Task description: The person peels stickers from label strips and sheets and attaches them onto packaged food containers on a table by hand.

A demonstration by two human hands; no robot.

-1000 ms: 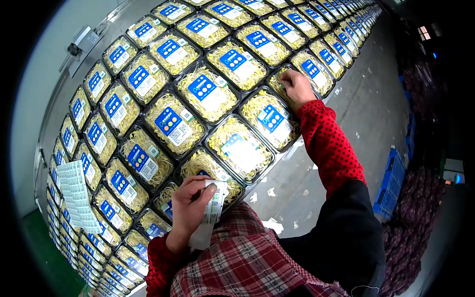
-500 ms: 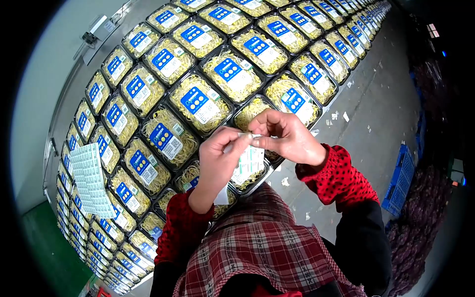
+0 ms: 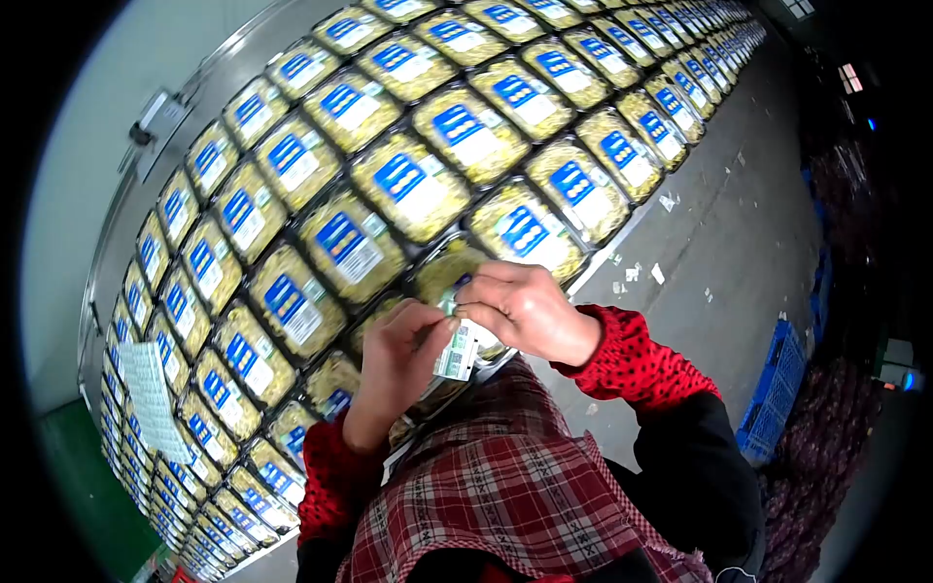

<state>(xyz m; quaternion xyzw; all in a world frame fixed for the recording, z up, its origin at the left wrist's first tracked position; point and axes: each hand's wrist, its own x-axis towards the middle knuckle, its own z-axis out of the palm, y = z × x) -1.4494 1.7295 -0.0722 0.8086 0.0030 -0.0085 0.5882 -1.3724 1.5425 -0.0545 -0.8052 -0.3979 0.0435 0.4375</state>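
My left hand [image 3: 400, 355] is closed in a pinch on the upper part of a small white sticker sheet [image 3: 455, 356] with green print, which hangs below the fingers. My right hand [image 3: 525, 308] is also closed, its thumb and fingertips pinched at the sheet's upper edge against the left fingertips. A loose sticker between them cannot be made out. Right behind the fingertips sits a black tray of bean sprouts [image 3: 452, 270] under clear film, partly hidden by the hands. Beside it, another sprout tray [image 3: 525, 231] carries a blue and white label.
Rows of labelled sprout trays [image 3: 413, 185] cover the long table. A larger sticker sheet [image 3: 154, 400] lies across trays on the left. A blue pallet [image 3: 773, 392] and dark purple sacks [image 3: 816, 466] are on the right. Paper scraps [image 3: 658, 274] litter the floor.
The view has shifted, and the trays look slightly blurred. Both hands sit lower and further left in the picture, still pinching together. Less of the small sheet shows below the fingers.
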